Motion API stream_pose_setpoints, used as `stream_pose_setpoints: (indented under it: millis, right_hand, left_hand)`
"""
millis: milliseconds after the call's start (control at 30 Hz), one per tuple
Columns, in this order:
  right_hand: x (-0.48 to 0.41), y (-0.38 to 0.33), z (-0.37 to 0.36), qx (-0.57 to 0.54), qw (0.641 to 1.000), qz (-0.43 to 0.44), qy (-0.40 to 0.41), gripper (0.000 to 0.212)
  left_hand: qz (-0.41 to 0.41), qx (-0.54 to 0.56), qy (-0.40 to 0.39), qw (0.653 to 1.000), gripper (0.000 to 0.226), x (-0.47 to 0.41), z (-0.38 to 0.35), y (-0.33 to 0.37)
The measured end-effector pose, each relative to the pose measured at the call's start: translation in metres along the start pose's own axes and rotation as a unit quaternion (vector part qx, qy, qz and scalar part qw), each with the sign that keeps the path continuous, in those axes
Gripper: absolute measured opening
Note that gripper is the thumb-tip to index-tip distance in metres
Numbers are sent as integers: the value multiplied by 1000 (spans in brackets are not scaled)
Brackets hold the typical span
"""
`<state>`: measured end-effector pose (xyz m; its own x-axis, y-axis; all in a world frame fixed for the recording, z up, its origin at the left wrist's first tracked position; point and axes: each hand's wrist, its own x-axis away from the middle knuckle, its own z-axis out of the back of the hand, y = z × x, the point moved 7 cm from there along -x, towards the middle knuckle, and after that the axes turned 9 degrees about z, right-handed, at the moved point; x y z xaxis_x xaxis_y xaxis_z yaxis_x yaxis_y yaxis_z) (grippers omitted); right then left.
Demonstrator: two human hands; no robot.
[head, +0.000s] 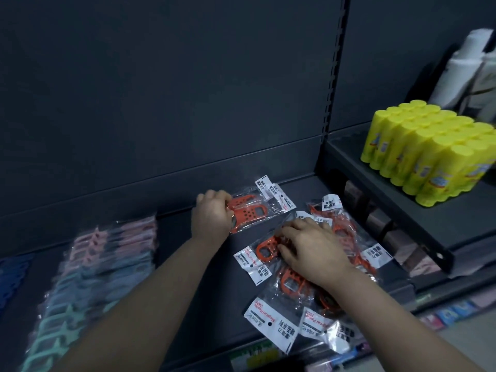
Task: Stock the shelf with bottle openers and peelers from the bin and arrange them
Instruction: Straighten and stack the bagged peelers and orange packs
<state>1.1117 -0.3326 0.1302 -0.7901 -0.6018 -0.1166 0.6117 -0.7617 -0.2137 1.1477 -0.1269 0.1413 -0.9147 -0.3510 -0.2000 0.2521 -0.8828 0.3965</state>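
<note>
1. Packets of orange peelers (271, 315), each in a clear bag with a white label, lie in a loose overlapping heap on the dark shelf (204, 291). The nearest ones reach its front edge.
2. Left of the heap, a row of pastel packets (94, 264) runs from front to back, one overlapping the next, green and blue nearer and pink behind. They are too blurred to tell what is in them.
3. The right hand (314, 248) lies palm down on the middle of the heap, fingers spread and fairly straight, with the tips on a packet whose orange ring shows just beside them.
4. Farther back, the left hand (212, 216) grips one end of a separate packet (255, 208), fingers curled round it. Its label end points right, and it lies just behind the heap.
5. To the right, a higher shelf (375, 183) carries a tight block of yellow bottles (426, 151), with white rolls (467, 68) leaning behind them.
6. Behind everything stands the dark back panel (161, 89).
</note>
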Motion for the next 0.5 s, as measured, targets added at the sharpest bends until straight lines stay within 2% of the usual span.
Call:
stream_pose_setpoints:
  millis: [67, 133, 200, 267, 333, 400, 500]
  right_hand:
    - [1, 0, 5, 1, 1000, 2, 17, 35]
    - [5, 0, 13, 17, 998, -3, 61, 28]
    - [11, 1, 20, 42, 994, -14, 104, 20]
    - [12, 2, 19, 55, 994, -14, 99, 18]
    - [10, 1, 13, 39, 997, -16, 66, 19]
    - [7, 3, 10, 28, 998, -18, 56, 20]
    - [7, 6, 18, 33, 994, -25, 101, 20]
  left_hand:
    - [-34, 33, 25, 999, 18, 13, 13, 16]
    - [-13, 35, -75, 996, 15, 25, 7, 27]
    - [16, -35, -186, 982, 34, 40, -9, 31]
    - [31, -41, -241, 969, 43, 52, -21, 35]
    - [46, -3, -281, 959, 34, 62, -29, 39]
    - [62, 44, -274, 959, 25, 62, -28, 39]
    - [77, 115, -188, 972, 18, 52, -10, 29]
